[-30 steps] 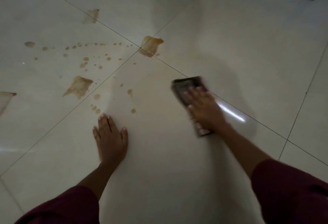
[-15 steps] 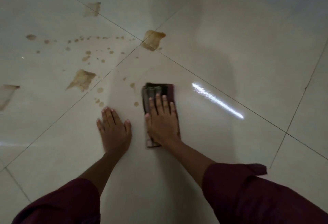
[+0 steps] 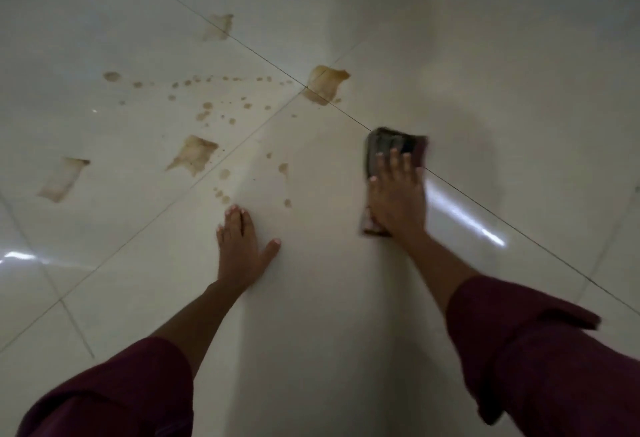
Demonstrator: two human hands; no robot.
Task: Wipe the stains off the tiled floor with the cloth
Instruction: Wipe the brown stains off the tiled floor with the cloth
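Item: cloth (image 3: 388, 145), folded, dark, striped weave, oblong pad with a frayed near end. It is pressed flat on the tiled floor (image 3: 519, 55) under the right hand (image 3: 398, 201); palm down, fingers spread along its length, nothing pinched or curled around it. The cloth's far end is left showing beyond the fingertips; slight blur is noted there.

Landmark: the tile-joint crossing at the large brown stain (image 3: 325, 84). All places are given from it.

- Cloth: near and to the right of the crossing, lying over the diagonal joint, apart from the large stain.
- Left hand (image 3: 242, 246): nearer the person and left of the crossing, laid open and flat on bare tile as a prop; nothing held.
- Droplet spatter (image 3: 214, 104): left of the crossing, small round tan spots.
- Angular smear (image 3: 194, 157): lower left, dried edges.
- Pale patch (image 3: 64, 178): far left.
- Faint patch (image 3: 218, 26): beyond, upper left.
- Stray drops (image 3: 284, 169): between the hands.

Floor: glossy cream tile, thin grey joints, streak of glare.

Progress, as judged: the tile around the cloth reads clean; every listed stain is yet to be wiped. Most work is left.
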